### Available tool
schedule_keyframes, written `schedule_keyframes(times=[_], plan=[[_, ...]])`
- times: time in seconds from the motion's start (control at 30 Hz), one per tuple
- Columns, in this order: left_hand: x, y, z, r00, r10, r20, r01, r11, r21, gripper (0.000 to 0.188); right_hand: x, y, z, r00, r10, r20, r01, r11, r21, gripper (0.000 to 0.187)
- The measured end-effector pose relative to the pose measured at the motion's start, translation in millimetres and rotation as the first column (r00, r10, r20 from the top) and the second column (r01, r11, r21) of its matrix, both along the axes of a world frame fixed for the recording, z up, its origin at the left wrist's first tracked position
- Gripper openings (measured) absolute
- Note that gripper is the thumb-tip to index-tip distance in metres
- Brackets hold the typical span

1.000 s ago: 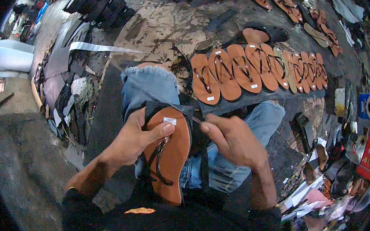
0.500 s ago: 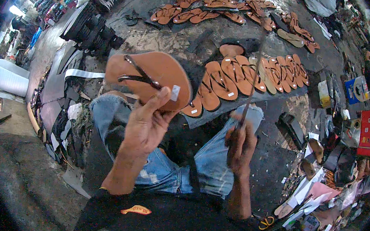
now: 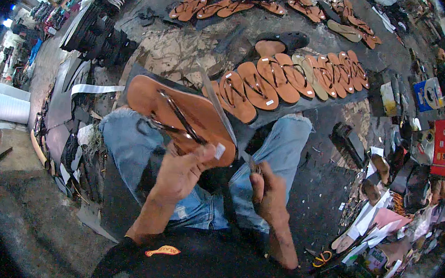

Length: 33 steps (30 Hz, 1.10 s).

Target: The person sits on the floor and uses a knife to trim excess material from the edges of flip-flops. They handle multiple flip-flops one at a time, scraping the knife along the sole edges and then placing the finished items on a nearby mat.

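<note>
My left hand grips a tan flip-flop by its edge, thumb on top near a small white sticker. Dark glossy straps cross the upper side of this flip-flop, and dark sheet shows around its rim. My right hand is closed round the handle of a long, thin knife. The blade slants up and leftward along the flip-flop's right edge; whether it touches is hard to tell. Beyond both hands, a row of finished-looking tan flip-flops lies side by side on a dark sheet, most with white stickers.
More tan flip-flops lie at the far side. A stack of black soles stands at far left. Scraps, a red box and a blue-and-yellow tin crowd the right. Yellow-handled scissors lie near my right arm.
The knife has swung from upright, away at the right, to a leftward slant along the flip-flop's edge. My right hand has moved left and down; the flip-flop is lower and tilted.
</note>
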State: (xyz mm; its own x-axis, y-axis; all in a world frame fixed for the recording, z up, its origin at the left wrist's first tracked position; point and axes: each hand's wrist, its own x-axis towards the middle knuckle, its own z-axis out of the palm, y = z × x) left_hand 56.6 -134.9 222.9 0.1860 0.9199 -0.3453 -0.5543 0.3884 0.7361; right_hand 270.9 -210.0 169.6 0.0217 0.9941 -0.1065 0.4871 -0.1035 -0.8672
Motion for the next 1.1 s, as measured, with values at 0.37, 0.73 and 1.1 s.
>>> schedule_keyframes(times=[0.37,0.73,1.1], plan=[[-22,-14,-7,0.916,-0.245,-0.319,0.220,0.969,-0.114,0.053,-24,69,33,0.979,0.193,-0.067,-0.195,0.980,-0.023,0.024],[-19,-43,-2,0.907,0.271,-0.321,-0.324,0.938,-0.123,0.038,-31,25,23,0.953,-0.014,-0.304,-0.040,0.984,-0.171,0.027],[-20,-43,-8,0.917,0.254,-0.307,-0.315,0.934,-0.168,0.043,-28,-29,2,0.960,0.214,-0.183,-0.267,0.897,-0.353,0.036]])
